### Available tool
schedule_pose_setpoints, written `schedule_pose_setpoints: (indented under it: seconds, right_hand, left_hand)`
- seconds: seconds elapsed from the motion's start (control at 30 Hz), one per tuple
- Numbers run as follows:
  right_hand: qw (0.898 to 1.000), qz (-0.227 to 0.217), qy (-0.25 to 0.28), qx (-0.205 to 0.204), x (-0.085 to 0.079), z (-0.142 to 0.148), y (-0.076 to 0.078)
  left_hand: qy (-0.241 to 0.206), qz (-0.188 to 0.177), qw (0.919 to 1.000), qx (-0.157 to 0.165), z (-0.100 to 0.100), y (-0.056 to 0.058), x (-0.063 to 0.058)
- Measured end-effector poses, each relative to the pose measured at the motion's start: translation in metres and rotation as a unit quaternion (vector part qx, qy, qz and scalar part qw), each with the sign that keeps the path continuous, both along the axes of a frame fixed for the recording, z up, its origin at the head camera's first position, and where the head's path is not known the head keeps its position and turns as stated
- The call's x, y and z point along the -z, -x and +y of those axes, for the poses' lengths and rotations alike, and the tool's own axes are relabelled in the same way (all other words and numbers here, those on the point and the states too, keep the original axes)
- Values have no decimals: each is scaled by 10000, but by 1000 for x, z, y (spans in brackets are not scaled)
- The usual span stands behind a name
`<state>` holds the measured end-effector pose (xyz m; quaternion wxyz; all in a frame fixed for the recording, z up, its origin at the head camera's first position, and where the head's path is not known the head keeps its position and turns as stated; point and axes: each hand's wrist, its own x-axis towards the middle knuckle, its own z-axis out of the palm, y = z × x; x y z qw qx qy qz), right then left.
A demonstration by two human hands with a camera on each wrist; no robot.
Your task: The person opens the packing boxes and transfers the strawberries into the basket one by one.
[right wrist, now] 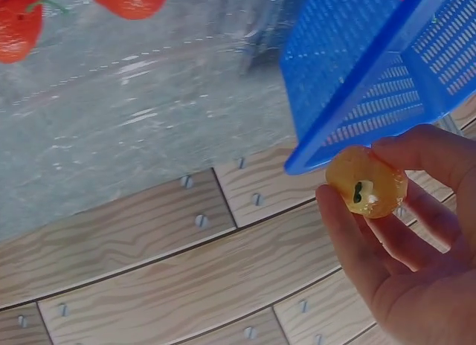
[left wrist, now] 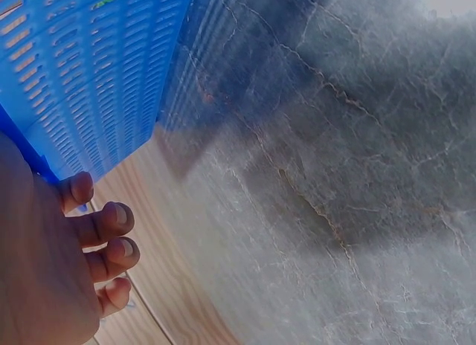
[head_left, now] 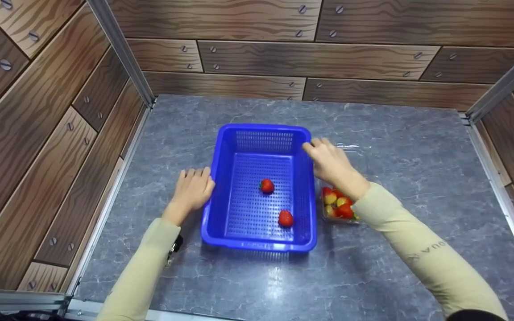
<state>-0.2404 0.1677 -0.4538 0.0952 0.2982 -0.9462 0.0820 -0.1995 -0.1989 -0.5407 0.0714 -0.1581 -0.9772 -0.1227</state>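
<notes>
A blue plastic basket [head_left: 261,244] with perforated walls stands upright on the grey table. Inside it lie two strawberries, one near the middle [head_left: 267,186] and one nearer the front right [head_left: 285,219]. My left hand [head_left: 191,189] grips the basket's left rim, its fingers on the outer side of the wall. Between thumb and finger, my right hand [head_left: 332,164] pinches a small yellow-orange fruit [right wrist: 367,183] with a dark green mark, close by the basket's right rim. In the head view that fruit is hidden by the hand.
Right of the basket, partly under my right forearm, sits a clear plastic box [head_left: 339,220] of red and yellow fruit. Wood-print panels [head_left: 257,58] wall the grey marbled table [head_left: 413,178] at the back and sides, with metal rails [head_left: 123,53] at the corners.
</notes>
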Motion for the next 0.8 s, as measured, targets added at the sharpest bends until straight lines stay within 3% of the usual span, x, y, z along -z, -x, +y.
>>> schedule_pose_setpoints:
  seconds: [0.23, 0.57, 0.8]
  right_hand:
    - [9999, -63, -94, -130, -1, -32, 7]
    - [9981, -537, -247, -177, 6, -86, 14]
    - [9959, -794, -377, -233, 21, -118, 14]
  left_hand:
    - [47, -117, 9999, -35, -1, 1, 0]
    - [28, -234, 9997, -102, -1, 2, -1]
    - [26, -293, 9995, -71, 0, 1, 0]
